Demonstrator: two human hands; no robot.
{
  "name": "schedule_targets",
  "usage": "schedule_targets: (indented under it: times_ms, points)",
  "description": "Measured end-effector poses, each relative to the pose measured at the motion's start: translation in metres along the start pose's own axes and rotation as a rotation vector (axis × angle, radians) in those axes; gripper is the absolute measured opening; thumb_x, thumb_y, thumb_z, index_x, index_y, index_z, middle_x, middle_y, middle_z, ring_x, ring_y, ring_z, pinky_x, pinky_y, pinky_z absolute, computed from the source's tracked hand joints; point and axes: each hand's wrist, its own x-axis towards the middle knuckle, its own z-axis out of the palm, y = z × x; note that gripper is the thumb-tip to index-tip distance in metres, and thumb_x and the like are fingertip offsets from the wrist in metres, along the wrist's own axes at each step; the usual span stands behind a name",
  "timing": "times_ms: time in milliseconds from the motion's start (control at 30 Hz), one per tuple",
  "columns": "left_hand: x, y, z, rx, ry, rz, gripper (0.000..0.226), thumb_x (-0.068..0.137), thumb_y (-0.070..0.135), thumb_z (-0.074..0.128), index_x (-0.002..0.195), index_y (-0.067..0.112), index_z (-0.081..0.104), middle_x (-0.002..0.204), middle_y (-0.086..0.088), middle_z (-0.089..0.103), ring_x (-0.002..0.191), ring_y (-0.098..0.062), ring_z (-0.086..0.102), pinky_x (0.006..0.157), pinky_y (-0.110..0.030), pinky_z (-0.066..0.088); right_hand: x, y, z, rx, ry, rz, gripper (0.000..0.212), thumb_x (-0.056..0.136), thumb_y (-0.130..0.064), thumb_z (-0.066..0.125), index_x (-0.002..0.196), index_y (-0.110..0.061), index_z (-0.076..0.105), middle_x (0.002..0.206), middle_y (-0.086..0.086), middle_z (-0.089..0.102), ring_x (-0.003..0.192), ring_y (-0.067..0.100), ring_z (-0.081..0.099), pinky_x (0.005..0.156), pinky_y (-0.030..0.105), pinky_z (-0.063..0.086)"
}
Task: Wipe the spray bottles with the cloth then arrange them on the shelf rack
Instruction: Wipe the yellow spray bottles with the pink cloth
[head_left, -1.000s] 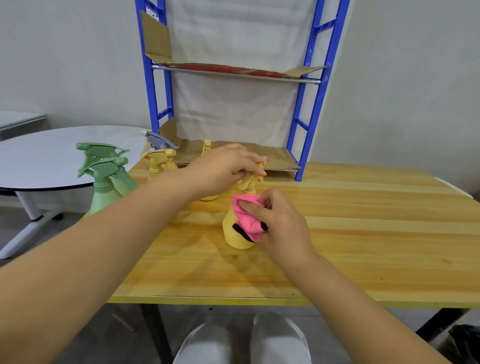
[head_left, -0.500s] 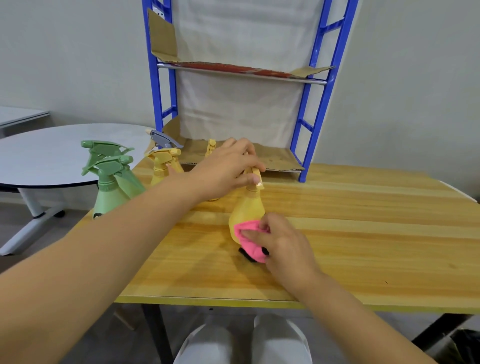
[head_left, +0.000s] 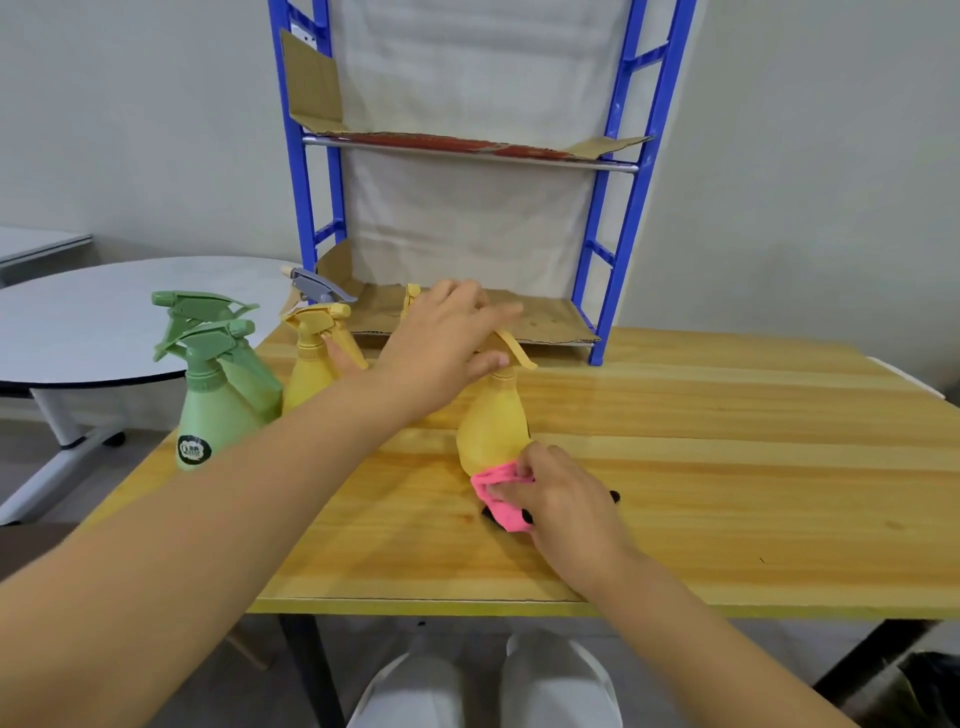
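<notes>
Now, both hands on one bottle. My left hand (head_left: 441, 348) comes in from the lower left with the forearm stretched across the wooden table (head_left: 727, 467), palm down. Its fingers are curled over the trigger head of the yellow spray bottle (head_left: 491, 415) and the thumb is tucked against the neck, so it grips the top of the bottle.

My right hand (head_left: 561, 499) comes in from the lower right, wrist low over the tabletop. Its fingers are bunched round the pink cloth (head_left: 498, 491), and it holds the cloth pressed against the lower body of the bottle, near the base.

The bottle stands roughly upright on the table, in front of the blue shelf rack (head_left: 623, 208) and not on it. The rack's lower shelf is lined with cardboard (head_left: 545, 322).

To the left, near the table edge, stand two green spray bottles (head_left: 208, 410), one just behind the other, with a second yellow bottle (head_left: 306, 374) beside them. A grey trigger head (head_left: 317, 286) shows behind that one; its body is hidden. A round white table (head_left: 78, 322) stands further left.
</notes>
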Motion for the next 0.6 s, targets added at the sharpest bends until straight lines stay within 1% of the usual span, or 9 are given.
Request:
schedule_targets:
  times_ms: [67,100,133,200,267,333,400,533,600]
  points:
    - [-0.019,0.003,0.007,-0.145,0.233,-0.136,0.049,0.085,0.028,0.063,0.131,0.022,0.048,0.117,-0.002,0.05,0.112,-0.019,0.04,0.097,-0.022,0.023,-0.005,0.004,-0.007,0.039,0.036,0.019,0.057,0.048,-0.002,0.089,0.097,-0.028,0.074,0.078,-0.002,0.05,0.07,0.018,0.053,0.041,0.025,0.041]
    - [-0.029,0.006,0.012,-0.197,0.351,-0.226,0.04,0.085,0.025,0.065,0.123,0.022,0.053,0.11,0.0,0.051,0.107,-0.017,0.044,0.099,-0.022,0.023,-0.008,0.007,-0.01,0.06,0.064,0.027,0.057,0.048,-0.004,0.089,0.097,-0.027,0.074,0.078,-0.002,0.051,0.07,0.018,0.053,0.042,0.024,0.041]
    - [-0.037,0.01,0.017,-0.249,0.403,-0.324,0.03,0.085,0.024,0.065,0.113,0.021,0.056,0.102,0.004,0.05,0.1,-0.015,0.047,0.099,-0.025,0.027,-0.01,0.01,-0.014,0.08,0.095,0.038,0.057,0.048,-0.004,0.09,0.098,-0.026,0.074,0.079,-0.001,0.052,0.071,0.019,0.053,0.042,0.025,0.041]
    - [-0.047,0.017,0.031,-0.39,0.304,-0.518,0.028,0.082,0.026,0.067,0.106,0.017,0.055,0.097,0.006,0.048,0.095,-0.014,0.051,0.091,-0.028,0.039,-0.013,0.016,-0.018,0.092,0.129,0.063,0.057,0.047,-0.004,0.09,0.098,-0.025,0.074,0.081,0.001,0.054,0.071,0.02,0.054,0.041,0.028,0.044]
    - [-0.049,0.019,0.048,-0.521,0.119,-0.658,0.047,0.076,0.035,0.073,0.114,0.016,0.052,0.106,0.003,0.049,0.102,-0.016,0.052,0.09,-0.033,0.045,-0.016,0.022,-0.019,0.085,0.136,0.079,0.056,0.049,-0.004,0.089,0.099,-0.025,0.074,0.082,0.001,0.054,0.072,0.021,0.054,0.041,0.029,0.043]
    - [-0.047,0.02,0.059,-0.609,-0.067,-0.689,0.074,0.066,0.043,0.077,0.127,0.015,0.046,0.117,0.0,0.045,0.113,-0.018,0.047,0.098,-0.036,0.043,-0.021,0.026,-0.019,0.092,0.148,0.092,0.055,0.052,-0.005,0.088,0.1,-0.026,0.073,0.083,0.001,0.053,0.073,0.02,0.053,0.042,0.029,0.043]
    - [-0.043,0.022,0.066,-0.642,-0.205,-0.645,0.087,0.06,0.046,0.08,0.132,0.016,0.042,0.12,-0.001,0.04,0.116,-0.018,0.043,0.102,-0.037,0.04,-0.025,0.03,-0.019,0.102,0.159,0.113,0.054,0.055,-0.005,0.087,0.102,-0.027,0.073,0.084,0.0,0.053,0.074,0.019,0.053,0.044,0.03,0.045]
    - [-0.038,0.027,0.07,-0.677,-0.24,-0.626,0.075,0.062,0.042,0.081,0.124,0.015,0.048,0.113,0.0,0.05,0.105,-0.018,0.052,0.091,-0.037,0.047,-0.033,0.038,-0.019,0.124,0.185,0.145,0.054,0.06,-0.004,0.084,0.106,-0.029,0.07,0.088,-0.002,0.052,0.078,0.018,0.052,0.049,0.034,0.049]
    - [-0.038,0.029,0.065,-0.856,-0.234,-0.705,0.061,0.068,0.036,0.079,0.119,0.017,0.051,0.111,0.0,0.058,0.101,-0.018,0.057,0.087,-0.036,0.051,-0.037,0.043,-0.019,0.135,0.243,0.14,0.058,0.06,0.002,0.083,0.108,-0.028,0.069,0.09,-0.001,0.052,0.079,0.02,0.052,0.05,0.036,0.049]
